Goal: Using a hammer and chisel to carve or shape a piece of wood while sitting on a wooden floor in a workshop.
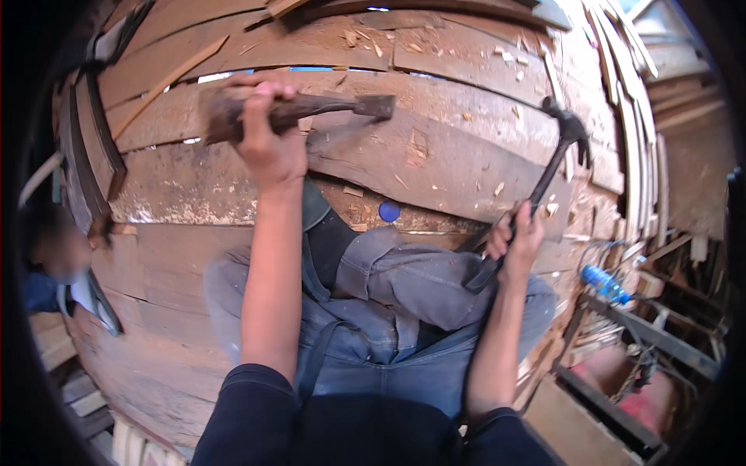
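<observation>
Reaching forward, the left hand [268, 144] grips a chisel [311, 111] on the planks [458, 167] while the right hand [517, 241] clasps a raised hammer [536, 190].

Left hand [268, 147] was wrapped around a chunky wooden-handled chisel [299, 113], its metal end lying flat against the rough planks [458, 155]. Right hand [519, 241] gripped a black claw hammer [544, 175] by the handle, head raised up over the boards. Wood chips were scattered all over, and a blue bottle cap [389, 211] sat near the person's knee.
</observation>
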### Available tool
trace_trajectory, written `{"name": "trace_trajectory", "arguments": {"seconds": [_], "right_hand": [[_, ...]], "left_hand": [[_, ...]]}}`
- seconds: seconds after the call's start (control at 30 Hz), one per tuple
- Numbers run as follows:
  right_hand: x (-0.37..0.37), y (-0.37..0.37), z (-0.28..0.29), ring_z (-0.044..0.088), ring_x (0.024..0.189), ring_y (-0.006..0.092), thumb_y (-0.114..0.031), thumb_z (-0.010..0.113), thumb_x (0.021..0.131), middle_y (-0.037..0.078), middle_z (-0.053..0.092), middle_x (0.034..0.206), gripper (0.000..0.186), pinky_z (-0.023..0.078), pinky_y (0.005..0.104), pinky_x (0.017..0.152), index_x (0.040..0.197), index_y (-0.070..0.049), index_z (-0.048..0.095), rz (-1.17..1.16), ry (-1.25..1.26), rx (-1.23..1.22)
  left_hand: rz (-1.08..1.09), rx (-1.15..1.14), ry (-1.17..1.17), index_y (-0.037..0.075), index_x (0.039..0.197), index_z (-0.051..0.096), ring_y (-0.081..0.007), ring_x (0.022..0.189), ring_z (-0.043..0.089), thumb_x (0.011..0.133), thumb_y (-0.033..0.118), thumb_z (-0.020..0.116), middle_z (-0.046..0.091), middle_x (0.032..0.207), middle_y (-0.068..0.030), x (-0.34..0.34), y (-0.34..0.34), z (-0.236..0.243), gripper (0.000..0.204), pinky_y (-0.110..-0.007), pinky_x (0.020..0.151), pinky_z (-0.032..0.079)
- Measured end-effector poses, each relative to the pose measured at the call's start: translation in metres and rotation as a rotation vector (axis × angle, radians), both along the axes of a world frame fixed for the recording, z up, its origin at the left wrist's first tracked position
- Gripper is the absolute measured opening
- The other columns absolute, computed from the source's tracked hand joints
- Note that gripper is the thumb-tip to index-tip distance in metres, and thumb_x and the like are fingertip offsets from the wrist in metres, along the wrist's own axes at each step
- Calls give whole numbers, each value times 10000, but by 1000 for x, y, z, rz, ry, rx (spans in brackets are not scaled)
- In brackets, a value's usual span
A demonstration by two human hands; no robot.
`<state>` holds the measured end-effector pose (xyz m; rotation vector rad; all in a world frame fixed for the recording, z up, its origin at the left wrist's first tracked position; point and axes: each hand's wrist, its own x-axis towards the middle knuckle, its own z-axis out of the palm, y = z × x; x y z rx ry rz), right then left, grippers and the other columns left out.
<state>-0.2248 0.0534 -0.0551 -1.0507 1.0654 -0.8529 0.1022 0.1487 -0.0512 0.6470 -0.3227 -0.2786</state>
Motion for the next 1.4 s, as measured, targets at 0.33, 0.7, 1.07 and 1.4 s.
{"name": "trace_trajectory", "arguments": {"seconds": [0.33,0.7,1.07,1.4], "right_hand": [[-1,-12,-14,316,367,59,-373,505,1059,-2,377,585,305,270,227,313,950,-95,442,-6,-369,260],[8,-11,-17,344,367,67,-370,531,1050,9,393,588,304,287,230,316,962,-92,446,65,-276,331],[5,-13,-18,344,370,66,-371,522,1053,10,394,596,302,290,227,320,970,-91,446,33,-324,383],[4,-13,-18,341,374,60,-376,516,1054,11,396,602,310,290,218,323,964,-91,437,46,-333,379]], "left_hand": [[-340,165,-289,106,963,550,-123,644,459,928,276,651,545,880,-30,1,-71,63,201,-314,676,404],[-735,514,-787,55,891,565,-97,511,549,910,203,724,565,654,-14,-52,-218,80,218,-248,459,453],[-960,463,-703,55,829,569,-97,510,552,892,181,680,559,644,-18,-73,-233,69,179,-248,457,450],[-997,494,-812,43,839,570,-98,485,539,880,149,665,560,647,-18,-81,-239,71,148,-254,434,428]]}}
